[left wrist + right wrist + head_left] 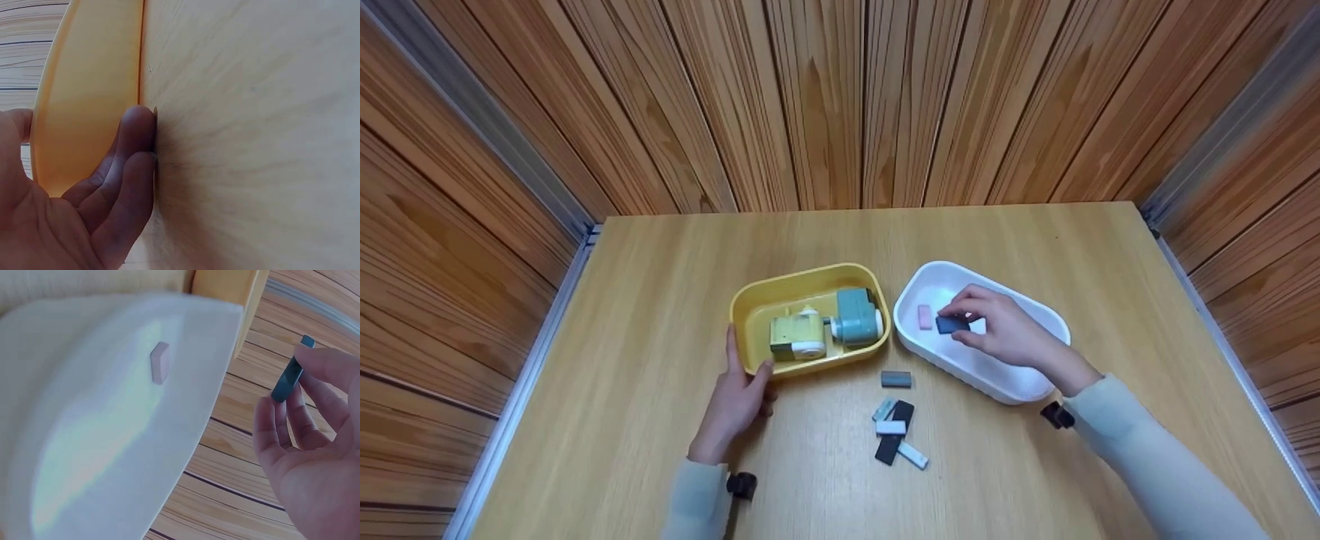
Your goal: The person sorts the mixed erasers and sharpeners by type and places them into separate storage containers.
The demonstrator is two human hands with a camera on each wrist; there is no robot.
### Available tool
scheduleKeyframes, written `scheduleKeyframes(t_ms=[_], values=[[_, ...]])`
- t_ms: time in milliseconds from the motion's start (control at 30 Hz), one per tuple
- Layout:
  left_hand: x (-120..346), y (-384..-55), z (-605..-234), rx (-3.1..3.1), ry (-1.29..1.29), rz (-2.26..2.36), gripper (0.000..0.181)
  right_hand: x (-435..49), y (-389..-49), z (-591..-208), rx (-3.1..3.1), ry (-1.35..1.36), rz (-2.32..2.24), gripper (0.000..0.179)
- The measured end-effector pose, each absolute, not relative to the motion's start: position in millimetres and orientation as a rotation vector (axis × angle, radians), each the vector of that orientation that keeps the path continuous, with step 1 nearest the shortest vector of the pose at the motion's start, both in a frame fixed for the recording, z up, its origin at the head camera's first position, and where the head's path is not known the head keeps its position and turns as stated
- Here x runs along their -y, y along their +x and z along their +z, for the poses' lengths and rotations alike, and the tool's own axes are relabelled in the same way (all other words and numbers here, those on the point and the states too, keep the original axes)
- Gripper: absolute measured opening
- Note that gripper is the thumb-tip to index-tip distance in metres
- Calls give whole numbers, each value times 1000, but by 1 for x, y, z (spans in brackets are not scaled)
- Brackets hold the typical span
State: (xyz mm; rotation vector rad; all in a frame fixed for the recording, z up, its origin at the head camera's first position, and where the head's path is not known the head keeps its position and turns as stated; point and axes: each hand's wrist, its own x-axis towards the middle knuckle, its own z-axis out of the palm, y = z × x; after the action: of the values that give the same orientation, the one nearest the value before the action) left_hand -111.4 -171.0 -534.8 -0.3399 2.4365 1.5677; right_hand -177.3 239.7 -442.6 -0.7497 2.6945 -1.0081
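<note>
My right hand (997, 324) pinches a small dark blue rectangular block (289, 377) between thumb and fingers. It is over the white tub (1020, 386). A pink block (924, 317) lies on the tub's floor, left of the hand. At the near left corner of the yellow tub (810, 279) is my left hand (735, 401), its thumb at the rim and its index finger along the left wall. Other fingers of that hand (121, 169) bend against the tub's side, close to the tabletop. Inside the yellow tub sit a boxy yellow-green item (797, 332) and a boxy teal one (855, 319), both with white parts.
In front of the tubs, a grey block (896, 379) lies on the wooden table (607, 390). Nearer me is a small heap with a black block (887, 448), a white block (890, 427) and light blue blocks (913, 455). Wood-panelled walls (825, 105) surround the table.
</note>
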Motion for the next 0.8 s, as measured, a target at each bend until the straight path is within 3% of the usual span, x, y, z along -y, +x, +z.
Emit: scheduleKeyframes(t_ms=[800], values=[[169,-112,-534,-2426,-380,1563,87,-229,-245,-461,-2661,-657,-918,34]])
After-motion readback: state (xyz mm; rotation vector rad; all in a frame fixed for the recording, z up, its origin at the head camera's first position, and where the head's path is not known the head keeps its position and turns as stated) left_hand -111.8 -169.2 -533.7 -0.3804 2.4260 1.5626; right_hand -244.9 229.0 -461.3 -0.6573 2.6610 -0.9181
